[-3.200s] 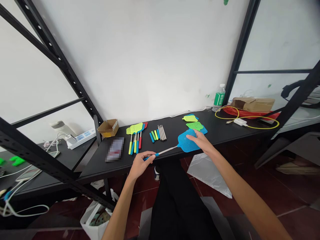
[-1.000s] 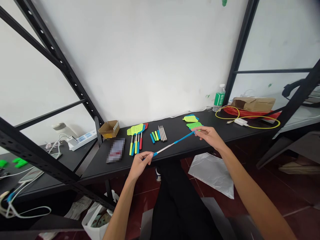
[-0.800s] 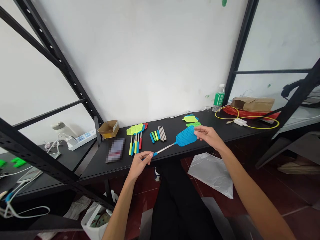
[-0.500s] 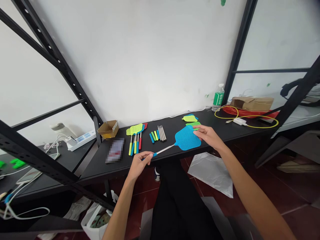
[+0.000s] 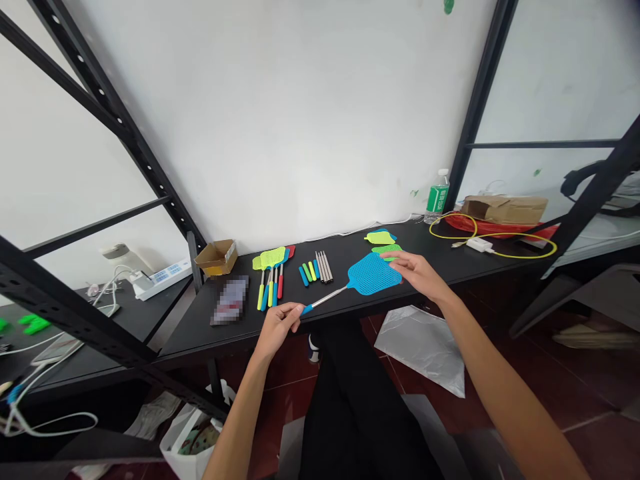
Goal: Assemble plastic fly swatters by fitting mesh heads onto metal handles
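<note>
**Operator A:** Logging from the head camera. Where are the hands?

**Operator B:** I read them as well apart, with one object spanning the gap. The left hand (image 5: 277, 331) is closed around the blue grip (image 5: 307, 309) of a blue fly swatter (image 5: 373, 275). The right hand (image 5: 417, 275) is at the far side of the mesh head, its fingertips (image 5: 395, 262) on the edge. I cannot tell whether they pinch it or only steady it.

**Operator A:** Where is the swatter?

**Operator B:** Above the front of the black table (image 5: 345, 257), angled across it, with the head overlapping a green mesh head (image 5: 387, 249). I cannot tell if it bears on that piece or is held clear. My reading is that holding both ends keeps the long, thin metal shaft (image 5: 325, 298) under control.

**Operator A:** And the layout beside it?

**Operator B:** It seems sorted by kind, probably so each part is easy to tell apart. Finished swatters (image 5: 271, 280) lie side by side, then loose foam grips (image 5: 309, 271), then bare metal rods (image 5: 324, 267). A lime mesh head (image 5: 380, 237) lies past the right hand. A cardboard box (image 5: 217, 258) sits at the table's left end.
</note>
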A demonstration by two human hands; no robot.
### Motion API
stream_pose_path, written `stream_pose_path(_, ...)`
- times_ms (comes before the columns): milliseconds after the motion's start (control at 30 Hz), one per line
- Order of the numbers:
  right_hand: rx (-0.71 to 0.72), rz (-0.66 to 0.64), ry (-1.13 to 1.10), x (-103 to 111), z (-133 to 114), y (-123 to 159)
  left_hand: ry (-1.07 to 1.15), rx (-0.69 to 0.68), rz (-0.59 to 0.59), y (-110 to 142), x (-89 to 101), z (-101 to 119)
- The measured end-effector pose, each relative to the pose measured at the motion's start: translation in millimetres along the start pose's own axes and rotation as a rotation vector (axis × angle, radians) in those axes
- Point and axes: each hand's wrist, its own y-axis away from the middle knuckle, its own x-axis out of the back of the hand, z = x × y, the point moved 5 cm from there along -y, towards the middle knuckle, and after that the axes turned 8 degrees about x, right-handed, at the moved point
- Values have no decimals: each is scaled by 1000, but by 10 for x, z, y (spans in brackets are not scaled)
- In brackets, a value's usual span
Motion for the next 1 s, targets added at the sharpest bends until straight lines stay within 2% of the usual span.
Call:
stream_pose_path(167,-31,17,36,9,80,-5,-8,-3,3,6,-8,18)
stream_pose_path(500,53,59,69,39,66,-20,14,-13,8,8,-3,4)
stream_pose_path(633,-5,94,58,47,118,-10,12,-19,11,4,6,0)
stream_pose_path(767,-52,80,31,30,124,-1,9,-21,8,0,4,-1)
stream_pose_path(1000,-34,42,7,13,67,-11,1,-14,21,11,2,19)
